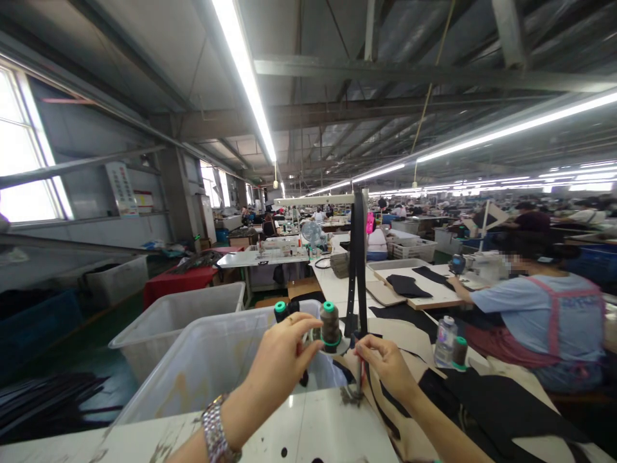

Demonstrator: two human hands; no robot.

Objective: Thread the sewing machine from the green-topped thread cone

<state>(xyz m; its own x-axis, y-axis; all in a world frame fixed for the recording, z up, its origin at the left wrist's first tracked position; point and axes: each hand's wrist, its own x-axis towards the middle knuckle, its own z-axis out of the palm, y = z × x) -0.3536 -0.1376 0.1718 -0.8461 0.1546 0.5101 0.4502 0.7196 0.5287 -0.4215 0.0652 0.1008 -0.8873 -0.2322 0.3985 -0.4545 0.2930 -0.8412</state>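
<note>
A spool of grey-brown thread [330, 325] with a green top stands on the thread stand behind the white tabletop [270, 427]. Beside its left side is my left hand [289, 347], thumb and fingers apart and curved, with nothing visible between them. My right hand [384, 363] is at the stand's pole, thumb and fingertips pinched together; what they hold is too small to make out. Black straps [357, 257] hang from the stand's top bar just above it. A second, dark spool [280, 311] with a green top sits left of the first, partly behind my left hand.
White plastic bins [193, 360] stand beyond the table at left. On the right lie black cut pieces [506, 399], a clear bottle [446, 341] and another thread spool [459, 352]. A person [544, 315] in a blue top sits at a sewing machine at right.
</note>
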